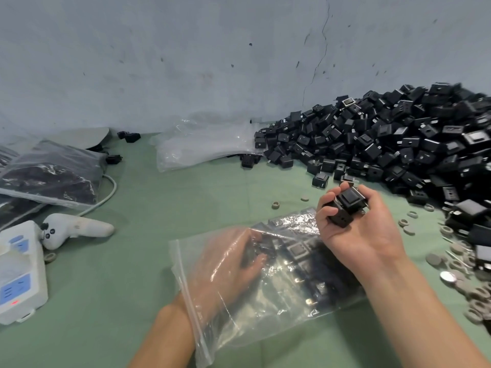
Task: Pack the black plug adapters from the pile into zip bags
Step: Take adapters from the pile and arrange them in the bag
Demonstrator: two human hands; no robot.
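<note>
Your left hand point(239, 257) is inside the zip bag point(265, 309), wrist through the zip mouth on its near-left edge; through the plastic I can't tell if the fingers grip anything. Your right hand point(358, 227) curls round a few black plug adapters point(345, 205) over the bag's far-right closed end, so they must travel near-left to the mouth. Beyond, the pile point(398, 144) lies far-right; bare surface point(132, 288) left of the bag gives room.

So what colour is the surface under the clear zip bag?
Pale green flat surface, head view.
</note>
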